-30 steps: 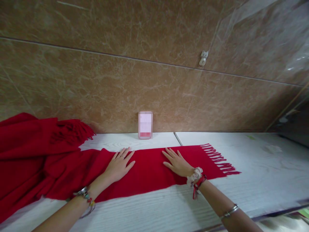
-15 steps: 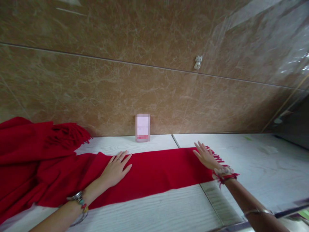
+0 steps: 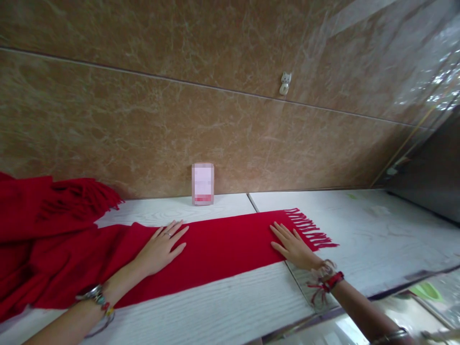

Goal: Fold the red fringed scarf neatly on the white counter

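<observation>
A long red scarf (image 3: pixel 223 249) lies flat across the white wood-grain tabletop (image 3: pixel 230 302), its fringed end toward the right. At the left the rest of the scarf is bunched in loose folds, with another fringe on top near the wall. My left hand (image 3: pixel 160 247) rests palm down on the scarf where the flat stretch meets the folds, fingers spread. Close to the right fringe, my right hand (image 3: pixel 294 247) also lies flat on the cloth with its fingers apart. Neither hand grips the fabric.
A pinkish phone-like object (image 3: pixel 203 184), its face blurred, leans upright against the brown marbled wall (image 3: pixel 154 129). A small white cat figure (image 3: pixel 285 84) is fixed on the wall. At the far right stands a dark panel (image 3: pixel 427 177); a green item (image 3: pixel 426 291) sits below the table edge.
My right hand slid right along the scarf to the fringe, then came back a little toward the near edge. My left hand stayed in place on the cloth. The view shifted slightly.
</observation>
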The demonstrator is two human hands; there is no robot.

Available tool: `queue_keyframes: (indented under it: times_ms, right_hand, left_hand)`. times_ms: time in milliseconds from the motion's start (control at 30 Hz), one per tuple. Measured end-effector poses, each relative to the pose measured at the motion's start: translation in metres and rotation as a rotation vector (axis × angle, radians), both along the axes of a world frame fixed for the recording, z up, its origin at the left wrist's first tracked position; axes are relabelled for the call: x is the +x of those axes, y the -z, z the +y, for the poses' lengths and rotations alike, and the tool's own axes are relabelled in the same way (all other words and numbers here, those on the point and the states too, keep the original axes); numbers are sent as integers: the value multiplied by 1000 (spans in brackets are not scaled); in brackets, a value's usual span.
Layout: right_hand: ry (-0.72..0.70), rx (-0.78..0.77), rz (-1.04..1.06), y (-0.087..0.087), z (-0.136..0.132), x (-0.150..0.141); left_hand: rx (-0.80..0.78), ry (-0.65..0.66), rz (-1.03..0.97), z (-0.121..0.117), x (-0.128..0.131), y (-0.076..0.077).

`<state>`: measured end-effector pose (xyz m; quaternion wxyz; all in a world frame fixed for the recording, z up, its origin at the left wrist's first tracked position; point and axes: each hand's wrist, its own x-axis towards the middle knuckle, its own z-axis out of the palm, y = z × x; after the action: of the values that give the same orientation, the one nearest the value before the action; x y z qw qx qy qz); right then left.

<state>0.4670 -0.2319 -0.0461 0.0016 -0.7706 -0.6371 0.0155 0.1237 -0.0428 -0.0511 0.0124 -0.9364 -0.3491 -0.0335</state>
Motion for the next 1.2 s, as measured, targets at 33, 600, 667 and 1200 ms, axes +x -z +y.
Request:
queue_keyframes:
  times_ms: [33,600,667,1200]
  right_hand:
    - [51,-2,-21,2,-6,15]
    - [-542,200,-17,-36,4,-106]
    - [-578,189,-108,-34,6,-114]
    - [-560,376,-369,-16,4,-123]
  left_hand:
    - [2,-2,4,-1,0,-1]
    - [-324,288,-101,27,101,-41]
    - [-352,292,-125,26,119,-39]
    - [-724,113,-317,41,161,-28]
